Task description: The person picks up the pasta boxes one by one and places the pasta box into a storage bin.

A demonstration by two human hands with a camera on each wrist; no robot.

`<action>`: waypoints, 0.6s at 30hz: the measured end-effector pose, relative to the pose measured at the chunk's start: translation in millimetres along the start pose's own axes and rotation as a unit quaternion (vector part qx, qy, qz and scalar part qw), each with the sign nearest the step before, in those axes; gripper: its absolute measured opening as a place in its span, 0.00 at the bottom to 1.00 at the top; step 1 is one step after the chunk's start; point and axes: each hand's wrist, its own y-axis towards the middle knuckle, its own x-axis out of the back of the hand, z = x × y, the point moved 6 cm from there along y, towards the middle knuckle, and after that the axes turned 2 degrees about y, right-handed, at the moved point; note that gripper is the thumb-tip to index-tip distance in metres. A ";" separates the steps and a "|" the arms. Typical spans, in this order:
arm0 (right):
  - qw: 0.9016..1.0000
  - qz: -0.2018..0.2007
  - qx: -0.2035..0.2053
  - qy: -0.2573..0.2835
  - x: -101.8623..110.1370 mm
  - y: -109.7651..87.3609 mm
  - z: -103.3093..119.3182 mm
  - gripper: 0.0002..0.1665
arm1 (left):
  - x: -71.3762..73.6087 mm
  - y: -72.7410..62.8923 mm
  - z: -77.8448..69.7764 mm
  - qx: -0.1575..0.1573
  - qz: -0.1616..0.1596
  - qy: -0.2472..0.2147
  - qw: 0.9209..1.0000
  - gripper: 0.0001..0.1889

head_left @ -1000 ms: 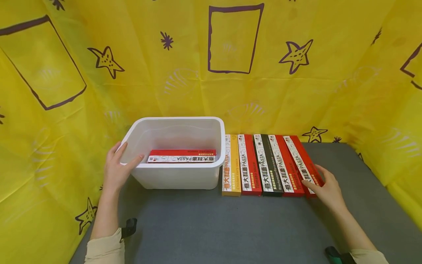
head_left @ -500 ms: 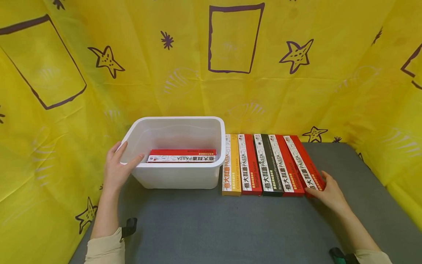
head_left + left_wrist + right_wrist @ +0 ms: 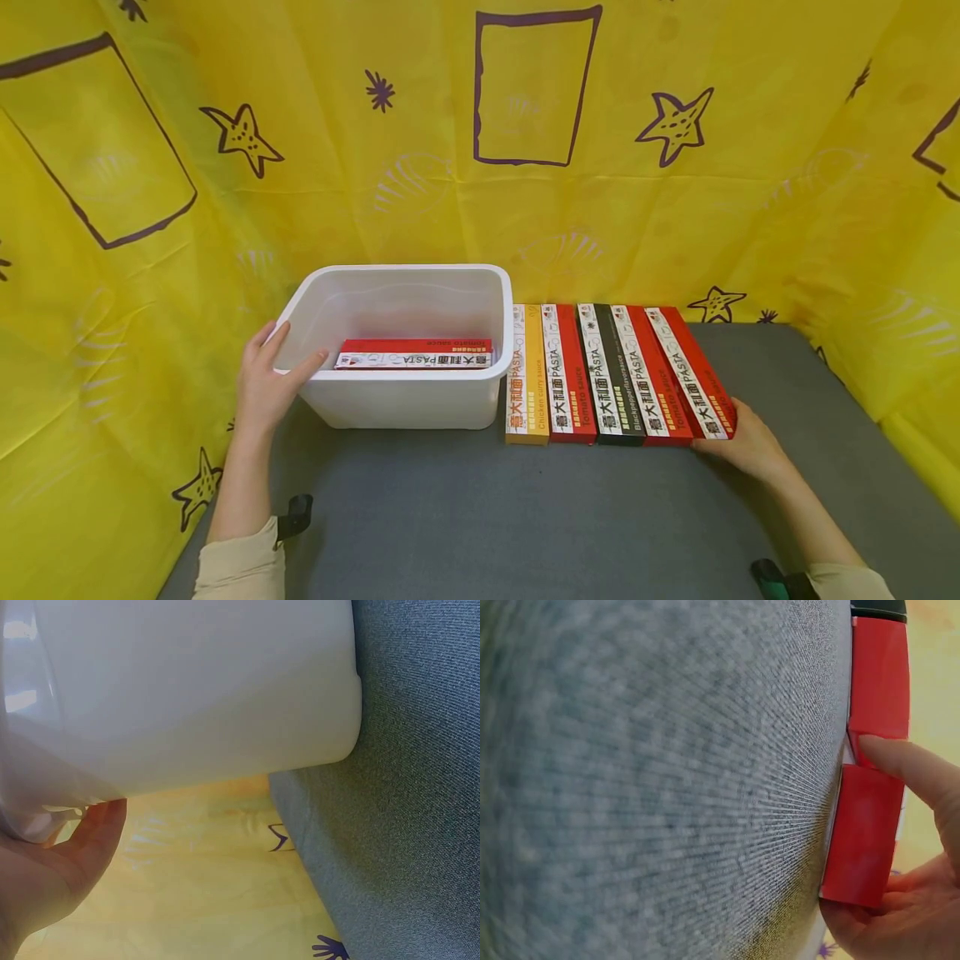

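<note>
At the near left corner of a white plastic bin [image 3: 405,404], my left hand [image 3: 270,379] grips the rim, its thumb reaching over the edge. In the left wrist view, part of that hand [image 3: 67,874] shows against the bin's outer wall. Inside the bin lie pasta boxes, a red tomato sauce one [image 3: 412,346] visible. My right hand [image 3: 753,442] holds the near end of the rightmost red pasta box [image 3: 693,375], which lies slanted on the table. The right wrist view shows the thumb [image 3: 900,761] at the gap beside this box's red end [image 3: 862,836], with fingers on its other side.
Left of the held box lie another red box [image 3: 651,375], a black one [image 3: 611,375], a red one [image 3: 568,375] and a yellow one [image 3: 527,375] beside the bin. A grey cloth [image 3: 525,517] covers the table. Yellow printed fabric [image 3: 427,208] hangs around it.
My right hand has slid toward the near end of the rightmost red box, its thumb moving off the top face. That box's near end has turned slightly. The left hand and bin stay put.
</note>
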 end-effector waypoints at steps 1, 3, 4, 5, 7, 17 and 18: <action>1.000 0.001 0.002 -0.002 0.0 0.1 0.2 0.45 | 0.1 -0.1 0.0 0.000 -0.001 -0.001 1.000 0.42; 1.000 0.003 -0.001 -0.007 -0.1 -0.6 1.0 0.46 | 0.3 -0.5 0.0 -0.001 -0.003 -0.001 1.000 0.42; 1.000 0.003 -0.003 -0.009 0.1 -0.9 1.4 0.46 | 0.4 -0.8 0.0 -0.002 -0.004 0.000 1.000 0.41; 1.000 0.004 -0.005 -0.010 0.3 -1.3 1.7 0.46 | 0.3 -0.9 0.0 -0.002 -0.004 0.000 1.000 0.41; 1.000 0.007 -0.011 -0.014 0.9 -1.7 2.0 0.47 | 0.3 -1.3 0.1 -0.003 -0.005 0.000 1.000 0.41; 0.996 0.016 -0.092 0.000 12.7 -10.2 -1.9 0.59 | 1.1 -1.1 -0.8 -0.007 -0.008 -0.001 1.000 0.41; 0.994 0.016 -0.104 0.004 15.0 -11.0 -1.6 0.60 | 1.3 -1.0 -0.8 -0.006 -0.008 -0.002 1.000 0.41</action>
